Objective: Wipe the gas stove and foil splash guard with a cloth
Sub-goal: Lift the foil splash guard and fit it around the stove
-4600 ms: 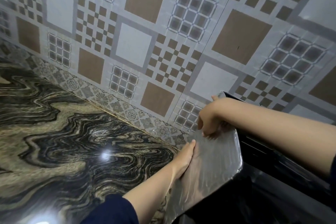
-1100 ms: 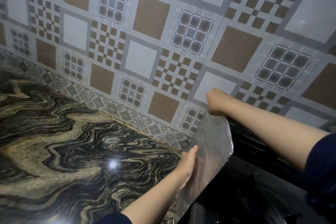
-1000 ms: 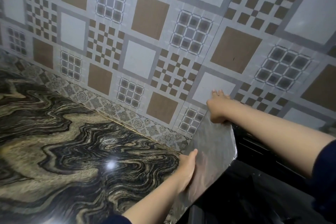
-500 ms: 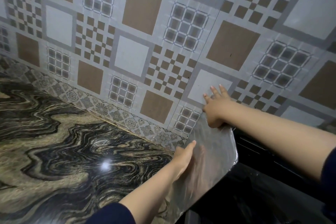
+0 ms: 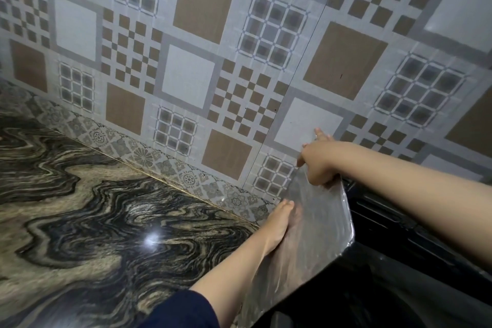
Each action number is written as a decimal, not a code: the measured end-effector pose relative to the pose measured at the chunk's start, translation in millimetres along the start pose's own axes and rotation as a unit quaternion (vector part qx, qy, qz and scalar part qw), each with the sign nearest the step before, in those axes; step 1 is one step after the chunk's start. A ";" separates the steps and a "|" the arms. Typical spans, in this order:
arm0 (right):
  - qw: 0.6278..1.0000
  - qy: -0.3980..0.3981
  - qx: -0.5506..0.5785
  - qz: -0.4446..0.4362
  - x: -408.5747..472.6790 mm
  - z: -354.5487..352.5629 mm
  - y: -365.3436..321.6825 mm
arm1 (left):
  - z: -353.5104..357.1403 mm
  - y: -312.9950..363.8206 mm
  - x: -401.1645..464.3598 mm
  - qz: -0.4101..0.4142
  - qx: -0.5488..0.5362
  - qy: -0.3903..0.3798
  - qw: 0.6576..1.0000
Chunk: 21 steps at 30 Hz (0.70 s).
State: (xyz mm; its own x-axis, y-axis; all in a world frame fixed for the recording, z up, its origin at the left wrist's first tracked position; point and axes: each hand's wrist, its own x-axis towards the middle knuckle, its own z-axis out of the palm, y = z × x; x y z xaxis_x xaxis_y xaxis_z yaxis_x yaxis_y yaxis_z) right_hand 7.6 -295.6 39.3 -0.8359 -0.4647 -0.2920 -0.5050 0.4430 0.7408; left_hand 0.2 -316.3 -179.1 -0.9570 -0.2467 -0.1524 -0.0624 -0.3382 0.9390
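Note:
The foil splash guard (image 5: 322, 237), a shiny silver panel, stands upright at the left side of the black gas stove (image 5: 394, 290). My left hand (image 5: 279, 224) lies flat against the panel's outer face, fingers straight and together. At the panel's top edge close to the tiled wall, my right hand (image 5: 316, 162) grips it with the thumb on the near face and the fingertips reaching over toward the wall. No cloth shows in either hand. Most of the stove top is dark and cut off by the frame.
A glossy black-and-beige marble counter (image 5: 106, 221) stretches left of the guard. A patterned tiled wall (image 5: 213, 61) rises directly behind the counter and stove, with a decorative border strip (image 5: 149, 157) at its base.
My right hand has stayed on the guard's top edge, shifting along it and stretching its fingers toward the wall. The left hand remains pressed flat on the outer face.

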 end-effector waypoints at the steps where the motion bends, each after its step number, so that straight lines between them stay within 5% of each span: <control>1: 1.000 0.000 0.003 0.000 0.7 0.0 -0.4 | 0.9 -2.5 4.4 -0.001 -0.005 -0.006 1.000; 6: 1.000 -0.002 0.028 -0.003 -3.6 -1.3 -0.2 | 3.0 -35.7 53.5 -0.012 0.009 -0.001 1.000; 11: 0.999 0.005 0.035 0.000 -13.0 -4.8 -1.1 | -4.1 10.7 -23.0 -0.044 -0.040 -0.032 0.998; 21: 0.995 0.037 0.095 -0.003 -22.3 -10.8 0.9 | -11.2 -13.8 -21.0 -0.036 -0.121 -0.042 0.991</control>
State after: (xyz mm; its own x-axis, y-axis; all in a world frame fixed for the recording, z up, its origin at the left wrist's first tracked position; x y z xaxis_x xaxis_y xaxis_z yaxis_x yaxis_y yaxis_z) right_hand 28.1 -293.2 53.0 -0.8181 -0.5198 -0.2460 -0.5475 0.5731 0.6098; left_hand 24.3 -316.7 -192.3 -0.9733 -0.1421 -0.1804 -0.0705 -0.5629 0.8235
